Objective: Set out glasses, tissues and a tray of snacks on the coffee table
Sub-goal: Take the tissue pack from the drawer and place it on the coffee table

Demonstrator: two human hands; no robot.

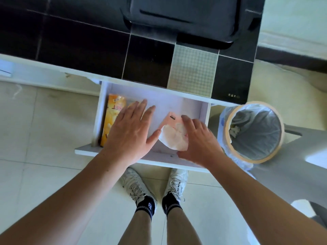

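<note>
Looking down, I see a white pull-out drawer (pixel 194 105) open beneath a black-tiled worktop (pixel 85 46). My right hand (pixel 198 140) has its grip curled around a pink soft pack of tissues (pixel 174 133), white tissue bulging from it, at the drawer's right side. My left hand (pixel 131 128) is spread flat and open, holding nothing, partly covering an orange snack packet (pixel 113 117) at the drawer's left. A lined round waste bin (pixel 254 131) stands just right of the drawer.

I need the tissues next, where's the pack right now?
The pink tissue pack lies in the open drawer, right half, under the right hand, near the lined bin.
</note>
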